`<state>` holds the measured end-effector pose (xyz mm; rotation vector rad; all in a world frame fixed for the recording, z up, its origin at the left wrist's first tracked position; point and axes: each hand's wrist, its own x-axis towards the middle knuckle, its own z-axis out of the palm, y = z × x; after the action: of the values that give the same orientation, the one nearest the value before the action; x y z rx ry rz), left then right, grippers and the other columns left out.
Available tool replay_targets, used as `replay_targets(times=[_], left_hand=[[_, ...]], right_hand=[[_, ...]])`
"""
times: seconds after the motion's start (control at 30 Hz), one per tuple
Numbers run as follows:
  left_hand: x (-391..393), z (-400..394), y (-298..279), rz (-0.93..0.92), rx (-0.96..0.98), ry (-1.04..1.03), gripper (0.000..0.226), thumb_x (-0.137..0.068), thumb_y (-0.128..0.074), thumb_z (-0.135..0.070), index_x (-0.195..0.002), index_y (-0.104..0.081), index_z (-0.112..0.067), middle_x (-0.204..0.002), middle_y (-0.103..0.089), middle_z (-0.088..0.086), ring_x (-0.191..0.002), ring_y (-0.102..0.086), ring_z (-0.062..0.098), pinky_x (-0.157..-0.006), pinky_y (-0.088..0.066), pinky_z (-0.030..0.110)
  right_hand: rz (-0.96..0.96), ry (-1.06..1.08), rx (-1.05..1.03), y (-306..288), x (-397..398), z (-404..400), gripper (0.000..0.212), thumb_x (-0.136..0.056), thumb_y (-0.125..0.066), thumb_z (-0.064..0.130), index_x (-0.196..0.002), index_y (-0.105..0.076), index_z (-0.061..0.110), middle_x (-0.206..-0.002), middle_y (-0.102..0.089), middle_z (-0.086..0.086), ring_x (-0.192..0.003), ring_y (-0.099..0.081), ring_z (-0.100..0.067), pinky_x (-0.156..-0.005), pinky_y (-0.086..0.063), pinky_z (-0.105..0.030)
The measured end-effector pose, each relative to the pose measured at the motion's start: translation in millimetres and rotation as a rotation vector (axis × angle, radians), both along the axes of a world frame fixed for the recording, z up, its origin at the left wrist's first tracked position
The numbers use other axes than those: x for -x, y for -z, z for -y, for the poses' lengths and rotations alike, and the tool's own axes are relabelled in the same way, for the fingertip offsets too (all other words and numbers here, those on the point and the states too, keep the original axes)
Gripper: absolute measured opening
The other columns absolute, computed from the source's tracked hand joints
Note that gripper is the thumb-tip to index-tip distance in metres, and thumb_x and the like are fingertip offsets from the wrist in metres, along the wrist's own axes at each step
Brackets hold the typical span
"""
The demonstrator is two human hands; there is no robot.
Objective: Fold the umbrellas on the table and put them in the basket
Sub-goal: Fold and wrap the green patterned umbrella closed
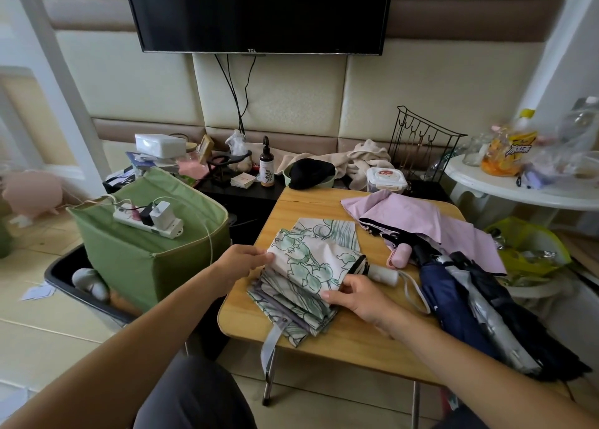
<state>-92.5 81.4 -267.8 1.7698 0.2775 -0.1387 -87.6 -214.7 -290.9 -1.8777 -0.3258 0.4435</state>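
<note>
I had the floral umbrella (311, 276) flat on the wooden table (353, 338), near its front left edge, its canopy panels stacked in pleats so they would wrap tight. My left hand (241, 263) held the far left edge of the fabric, fingers on the top panel, apparently to stop the stack sliding. My right hand (356, 295) pinched the near right corner of the pleats, thumb on top, just beside the white handle (384, 274). The closing strap (274, 338) hung loose over the table's front edge, so the wrap was not yet done. To the right, a pink umbrella (421, 221) lay spread open and a navy umbrella (453, 299) lay loosely bunched. I could not pick out a basket with any certainty.
</note>
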Motion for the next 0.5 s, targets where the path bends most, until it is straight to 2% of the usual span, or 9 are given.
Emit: replay_targets(times=[0.07, 0.13, 0.23, 0.33, 0.43, 0.5], left_hand=[[-0.7, -0.4, -0.9, 0.017, 0.013, -0.026, 0.013, -0.09, -0.078, -0.03, -0.081, -0.076, -0.021, -0.085, -0.062, -0.001, -0.085, -0.052, 0.018, -0.077, -0.04, 0.033], [-1.0, 3.3, -4.6, 0.007, 0.072, -0.013, 0.014, -0.092, -0.074, -0.029, -0.085, -0.074, -0.018, -0.085, -0.06, 0.0, -0.081, -0.053, 0.016, -0.073, -0.041, 0.028], [-0.7, 7.9, -10.0, -0.086, 0.112, 0.037, 0.024, -0.093, -0.072, -0.038, -0.088, -0.07, -0.015, -0.081, -0.06, 0.0, -0.066, -0.053, 0.012, -0.064, -0.042, 0.023], [-3.1, 6.8, -8.9, -0.083, 0.071, 0.051, 0.024, -0.09, -0.077, -0.031, -0.099, -0.07, -0.01, -0.089, -0.064, 0.008, -0.076, -0.057, 0.019, -0.072, -0.051, 0.029], [-5.2, 8.6, -12.0, -0.036, 0.158, 0.003, 0.016, -0.09, -0.077, -0.017, -0.095, -0.069, -0.003, -0.092, -0.069, 0.012, -0.089, -0.064, 0.024, -0.087, -0.058, 0.031], [-5.2, 11.8, -16.0, -0.01, 0.191, -0.017, 0.008, -0.09, -0.076, -0.012, -0.091, -0.072, -0.005, -0.09, -0.071, 0.009, -0.088, -0.067, 0.02, -0.088, -0.058, 0.029]], right_hand=[[0.021, 0.009, -0.016, -3.4, 0.9, -0.3, 0.043, -0.079, -0.085, 0.041, -0.101, -0.075, 0.005, -0.103, -0.079, -0.008, -0.104, -0.072, -0.028, -0.098, -0.054, -0.042], [0.048, 0.022, -0.018, -4.9, 1.6, 0.4, 0.056, -0.072, -0.085, 0.05, -0.096, -0.073, 0.002, -0.099, -0.077, -0.013, -0.096, -0.073, -0.027, -0.091, -0.055, -0.041], [0.073, 0.01, -0.008, -4.1, 2.8, 2.4, 0.044, -0.079, -0.087, 0.039, -0.088, -0.069, -0.001, -0.088, -0.076, -0.012, -0.08, -0.065, -0.015, -0.077, -0.049, -0.033], [0.099, -0.016, 0.042, -5.8, 5.0, 3.6, 0.03, -0.083, -0.086, 0.03, -0.071, -0.065, 0.012, -0.064, -0.062, 0.01, -0.063, -0.053, -0.002, -0.062, -0.04, -0.021], [0.148, -0.017, 0.107, -4.1, 2.6, 2.2, 0.037, -0.08, -0.087, 0.039, -0.068, -0.065, 0.011, -0.061, -0.059, 0.008, -0.061, -0.05, -0.006, -0.061, -0.037, -0.028], [0.167, -0.013, 0.139, -1.5, 0.5, 2.6, 0.046, -0.077, -0.087, 0.047, -0.072, -0.067, 0.006, -0.065, -0.062, 0.003, -0.064, -0.052, -0.009, -0.063, -0.038, -0.032]])
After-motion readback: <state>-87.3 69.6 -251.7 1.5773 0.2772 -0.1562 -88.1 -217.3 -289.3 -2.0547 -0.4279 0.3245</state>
